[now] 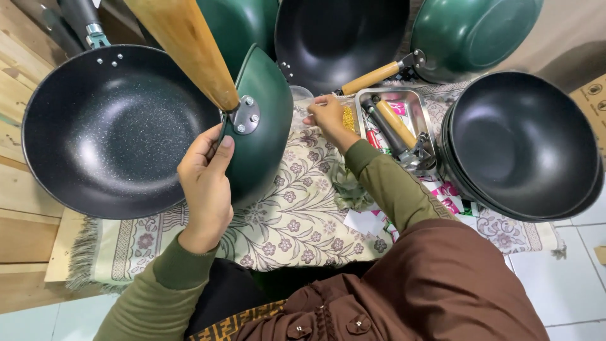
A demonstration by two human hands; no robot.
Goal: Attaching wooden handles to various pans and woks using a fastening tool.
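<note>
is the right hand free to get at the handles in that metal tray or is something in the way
Probably yes. The right hand is at the small yellow pieces just beside the metal tray, and the wooden handles lie uncovered on top. Nothing stands between them; the left hand is busy steadying the green wok.

A patterned mat (297, 215) with pale flowers and a fringed edge covers the middle of the floor. To its left lie bare wooden boards (19, 95), running under the mat's fringe. To the right of the mat and below it the floor is pale tile (568, 278) with thin grey joints. Soft, even light falls over the mat, with mild shadows.
</note>
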